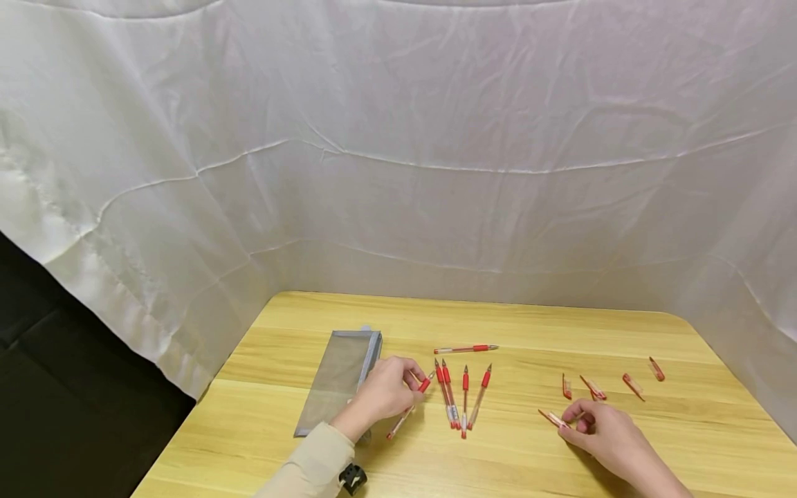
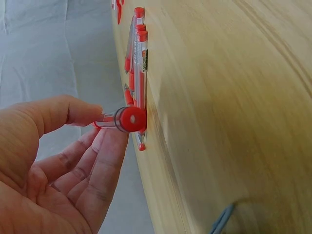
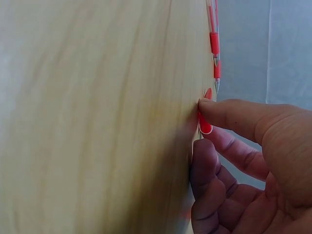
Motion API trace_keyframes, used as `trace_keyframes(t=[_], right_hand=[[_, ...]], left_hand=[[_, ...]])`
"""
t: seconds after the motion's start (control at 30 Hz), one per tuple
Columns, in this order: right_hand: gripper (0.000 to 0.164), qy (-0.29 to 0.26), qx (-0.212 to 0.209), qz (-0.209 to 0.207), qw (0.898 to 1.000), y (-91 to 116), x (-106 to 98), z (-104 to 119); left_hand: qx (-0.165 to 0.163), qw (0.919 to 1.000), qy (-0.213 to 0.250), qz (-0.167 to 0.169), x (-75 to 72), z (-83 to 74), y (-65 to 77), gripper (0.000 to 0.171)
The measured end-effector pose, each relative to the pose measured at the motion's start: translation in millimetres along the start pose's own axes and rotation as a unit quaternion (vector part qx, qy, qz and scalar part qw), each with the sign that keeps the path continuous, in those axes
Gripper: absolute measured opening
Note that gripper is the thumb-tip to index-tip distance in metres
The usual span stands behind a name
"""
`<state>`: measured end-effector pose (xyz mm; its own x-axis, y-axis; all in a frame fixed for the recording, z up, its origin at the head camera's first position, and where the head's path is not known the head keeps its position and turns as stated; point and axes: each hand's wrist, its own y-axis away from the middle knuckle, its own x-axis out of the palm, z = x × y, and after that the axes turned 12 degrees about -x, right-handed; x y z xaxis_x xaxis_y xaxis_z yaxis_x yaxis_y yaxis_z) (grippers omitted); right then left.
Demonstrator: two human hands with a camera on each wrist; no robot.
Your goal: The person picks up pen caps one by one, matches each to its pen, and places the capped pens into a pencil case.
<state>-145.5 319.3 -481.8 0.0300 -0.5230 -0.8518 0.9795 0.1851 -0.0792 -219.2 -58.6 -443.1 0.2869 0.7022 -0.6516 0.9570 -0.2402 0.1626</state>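
My left hand (image 1: 387, 384) pinches an uncapped red gel pen (image 1: 400, 422) between thumb and fingers, its metal tip pointing away and to the right. In the left wrist view the pen's red end plug (image 2: 132, 119) faces the camera. My right hand (image 1: 605, 434) pinches a clear and red pen cap (image 1: 551, 418) low at the table; the right wrist view shows the thumb and a finger on the red cap (image 3: 206, 125). Between the hands several uncapped red pens (image 1: 465, 398) lie roughly side by side, tips away. One more pen (image 1: 463, 349) lies crosswise behind them.
A grey mesh zip pouch (image 1: 330, 384) lies flat on the wooden table (image 1: 249, 415), left of and partly behind my left hand. Several loose caps (image 1: 633, 386) are scattered beyond my right hand. White cloth (image 1: 436, 207) hangs around the table's back and sides.
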Motion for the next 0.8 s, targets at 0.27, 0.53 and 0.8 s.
trace_keyframes(t=[0.27, 0.53, 0.8], right_hand=[[0.017, 0.001, -0.001, 0.0, 1.0, -0.5, 0.4, 0.3], [0.016, 0.005, 0.001, 0.002, 1.0, -1.4, 1.0, 0.2], [0.015, 0.01, 0.006, 0.0, 1.0, -1.2, 0.7, 0.7]], left_hand=[[0.009, 1.0, -0.002, 0.003, 1.2, -1.1, 0.3, 0.014], [0.015, 0.9998, -0.003, 0.008, 2.4, -2.0, 0.7, 0.015], [0.021, 0.9995, -0.021, 0.005, 3.9, -4.1, 1.3, 0.016]])
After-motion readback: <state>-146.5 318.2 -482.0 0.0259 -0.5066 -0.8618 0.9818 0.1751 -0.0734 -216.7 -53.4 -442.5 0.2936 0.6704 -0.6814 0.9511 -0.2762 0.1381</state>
